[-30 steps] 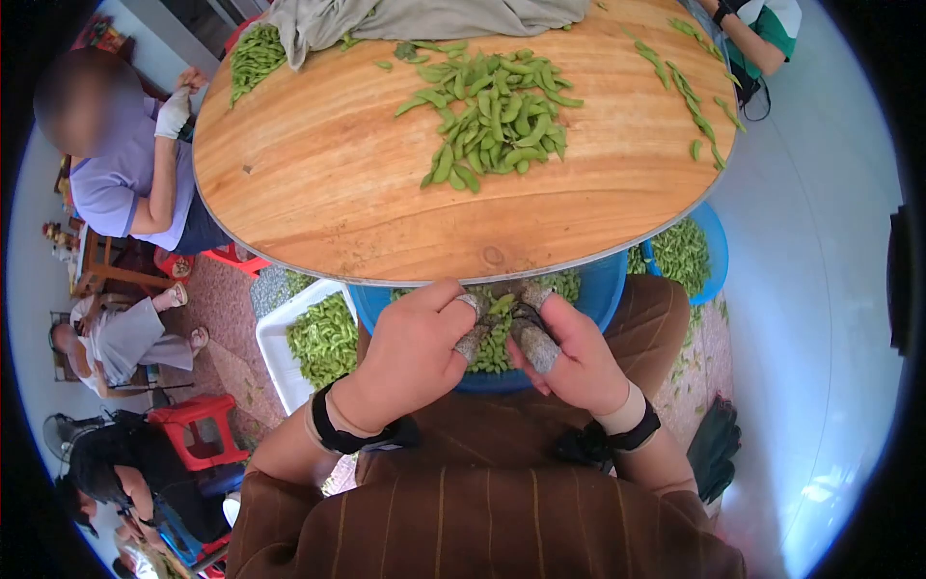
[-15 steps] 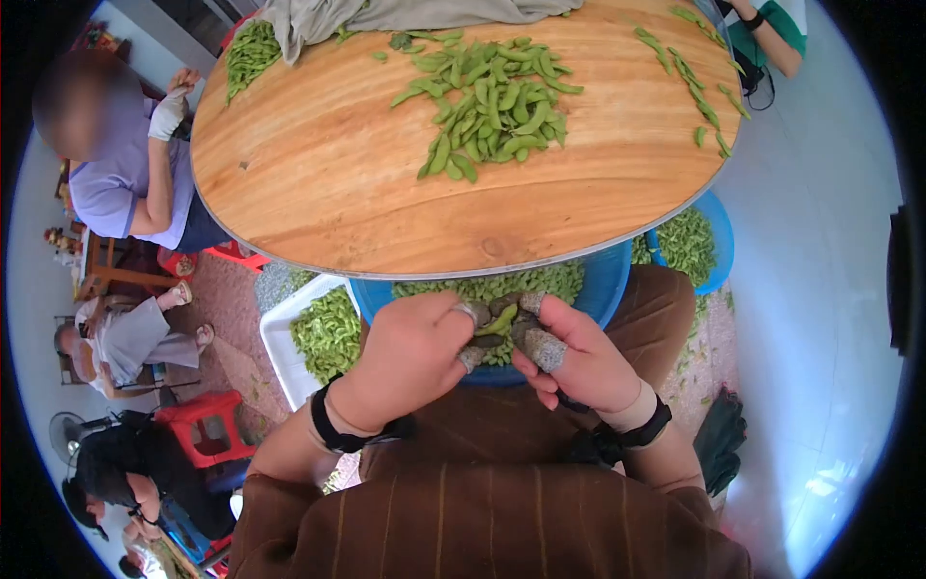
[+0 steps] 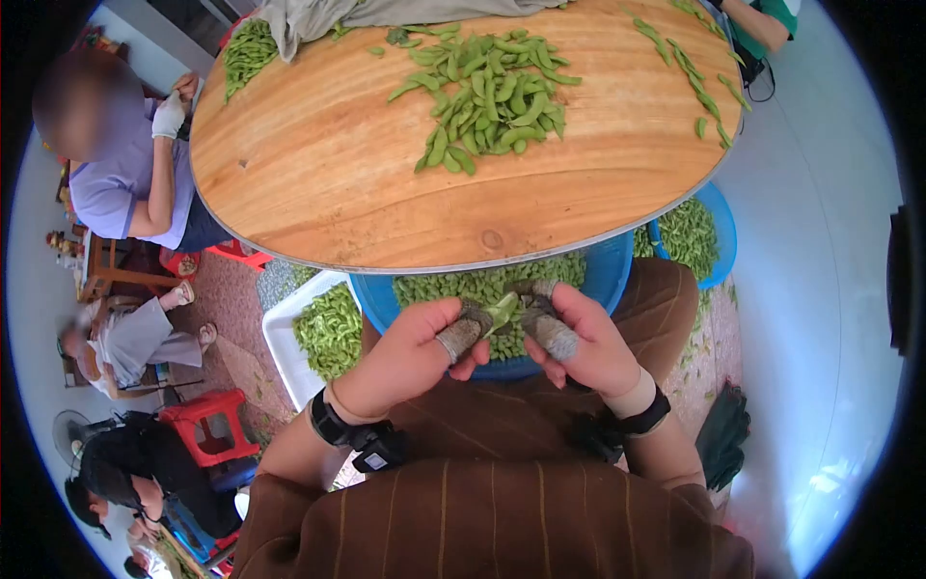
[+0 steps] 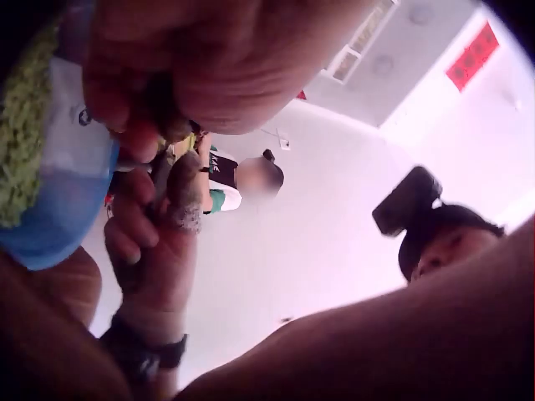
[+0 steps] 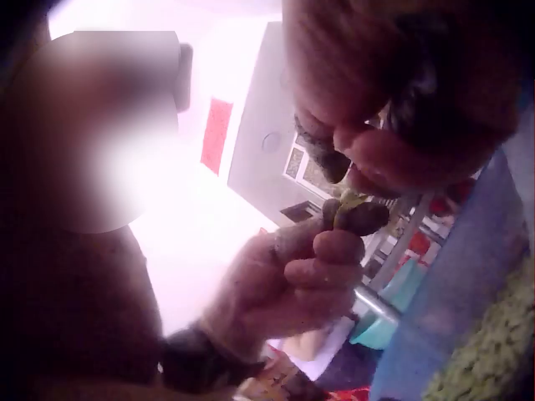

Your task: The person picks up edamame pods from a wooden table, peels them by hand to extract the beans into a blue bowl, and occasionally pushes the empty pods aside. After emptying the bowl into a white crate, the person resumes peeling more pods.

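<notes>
Above the blue basin (image 3: 619,289) of shelled green beans (image 3: 434,289), my two hands meet at a single green soybean pod (image 3: 502,311). The left hand (image 3: 422,336) pinches its near end between wrapped thumb and finger; the right wrist view shows that pinch on the pod (image 5: 349,203). My right hand (image 3: 583,343) has its taped thumb and forefinger at the pod's other end, with the remaining fingers curled below. Greyish, soiled wrapping covers thumbs and forefingers of both hands. In the left wrist view the pod (image 4: 180,147) shows by the right thumb, partly hidden.
A round wooden table (image 3: 318,193) bears a heap of pods (image 3: 492,96) and a grey cloth (image 3: 386,12). A white tray of pods (image 3: 328,333) stands left, another blue basin (image 3: 723,232) right. A person wearing a glove (image 3: 168,118) sits at the left; a red stool (image 3: 207,425) stands lower left.
My left hand has turned, its thumb now lying along the top beside the pod. The pod has shifted between the fingertips and looks paler. The right hand stays nearly in place.
</notes>
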`<state>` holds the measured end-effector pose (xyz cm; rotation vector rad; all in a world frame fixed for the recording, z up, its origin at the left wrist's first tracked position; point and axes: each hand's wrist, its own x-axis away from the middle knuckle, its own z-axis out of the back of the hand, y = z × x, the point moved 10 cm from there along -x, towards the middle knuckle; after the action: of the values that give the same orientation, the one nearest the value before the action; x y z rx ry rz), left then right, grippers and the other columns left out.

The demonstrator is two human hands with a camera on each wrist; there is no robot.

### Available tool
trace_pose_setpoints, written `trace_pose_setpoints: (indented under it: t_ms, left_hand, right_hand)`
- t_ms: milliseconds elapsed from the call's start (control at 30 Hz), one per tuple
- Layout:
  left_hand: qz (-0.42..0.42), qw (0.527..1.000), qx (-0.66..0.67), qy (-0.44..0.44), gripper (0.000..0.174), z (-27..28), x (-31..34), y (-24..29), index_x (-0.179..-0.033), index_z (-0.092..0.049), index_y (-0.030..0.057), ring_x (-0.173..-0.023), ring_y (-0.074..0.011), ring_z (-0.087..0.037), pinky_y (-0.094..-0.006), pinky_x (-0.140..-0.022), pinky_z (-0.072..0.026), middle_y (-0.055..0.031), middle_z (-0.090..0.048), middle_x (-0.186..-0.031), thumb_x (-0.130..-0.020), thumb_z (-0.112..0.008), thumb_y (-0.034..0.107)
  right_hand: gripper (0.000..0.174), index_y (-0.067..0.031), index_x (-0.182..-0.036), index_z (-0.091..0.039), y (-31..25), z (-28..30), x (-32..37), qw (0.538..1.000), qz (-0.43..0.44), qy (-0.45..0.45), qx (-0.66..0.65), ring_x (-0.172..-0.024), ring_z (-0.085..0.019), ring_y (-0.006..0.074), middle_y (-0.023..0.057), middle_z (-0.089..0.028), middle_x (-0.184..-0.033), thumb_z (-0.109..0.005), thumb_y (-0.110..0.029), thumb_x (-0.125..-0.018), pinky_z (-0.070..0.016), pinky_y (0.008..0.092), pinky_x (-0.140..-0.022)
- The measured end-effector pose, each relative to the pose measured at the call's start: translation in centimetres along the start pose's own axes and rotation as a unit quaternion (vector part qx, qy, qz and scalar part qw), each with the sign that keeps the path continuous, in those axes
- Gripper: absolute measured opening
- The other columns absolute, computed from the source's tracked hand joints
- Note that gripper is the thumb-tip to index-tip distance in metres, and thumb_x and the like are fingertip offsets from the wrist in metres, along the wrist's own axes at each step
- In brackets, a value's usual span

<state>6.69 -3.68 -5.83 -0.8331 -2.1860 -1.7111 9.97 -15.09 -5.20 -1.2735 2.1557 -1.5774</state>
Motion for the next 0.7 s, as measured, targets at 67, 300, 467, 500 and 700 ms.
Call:
trace_pose_setpoints:
  t_ms: [67,300,467,500,700]
  left_hand:
    - [-0.137,0.964,-0.225,0.020,0.014,-0.3,0.4,2.2,-0.092,-0.058,0.0008,-0.062,-0.0146,-0.057,-0.0271,-0.055,-0.0451,-0.0054,-0.059,-0.071,-0.087,-0.046,0.000]
    - [-0.223,0.876,-0.428,0.025,0.022,-1.6,0.8,3.5,-0.088,-0.059,-0.0003,-0.066,-0.0150,-0.059,-0.0274,-0.059,-0.0476,-0.0065,-0.058,-0.070,-0.079,-0.041,-0.008]
    - [-0.089,0.957,-0.271,0.045,0.024,0.7,0.6,1.1,-0.089,-0.060,0.0000,-0.067,-0.0134,-0.059,-0.0263,-0.062,-0.0479,-0.0055,-0.059,-0.072,-0.080,-0.039,-0.008]
    - [-0.088,0.958,-0.270,0.048,0.024,1.0,0.6,1.0,-0.089,-0.060,0.0000,-0.067,-0.0134,-0.059,-0.0263,-0.062,-0.0479,-0.0055,-0.059,-0.072,-0.080,-0.039,-0.008]
    - [-0.100,0.951,-0.289,0.052,0.024,1.4,-0.1,-0.1,-0.089,-0.060,-0.0005,-0.070,-0.0131,-0.059,-0.0256,-0.064,-0.0476,-0.0063,-0.060,-0.076,-0.080,-0.039,-0.009]
  right_hand:
    - [0.027,-0.0027,-0.111,-0.051,0.1,1.0,-0.3,0.992,0.013,0.063,0.108,-0.051,-0.050,0.0107,0.0016,-0.054,-0.071,-0.058,-0.015,-0.088,-0.0425,0.0240,-0.045]
    - [0.030,-0.0012,-0.095,-0.052,-2.8,-0.3,-0.5,0.808,0.240,0.161,0.514,-0.072,-0.059,0.0396,0.0199,-0.059,-0.078,-0.066,-0.006,-0.069,-0.0481,0.0424,-0.061]
    - [0.025,0.0003,-0.088,-0.053,-1.2,1.6,-2.2,0.850,0.157,0.149,0.479,-0.075,-0.058,0.0409,0.0211,-0.058,-0.080,-0.066,-0.007,-0.068,-0.0476,0.0441,-0.064]
    - [0.022,0.0003,-0.084,-0.054,-1.7,2.0,-2.1,0.836,0.190,0.171,0.486,-0.072,-0.056,0.0400,0.0202,-0.056,-0.076,-0.067,-0.009,-0.070,-0.0464,0.0421,-0.062]
    - [0.021,0.0010,-0.082,-0.055,-2.4,0.2,-2.1,0.828,0.252,0.132,0.483,-0.071,-0.055,0.0395,0.0198,-0.055,-0.075,-0.068,-0.011,-0.071,-0.0455,0.0401,-0.061]
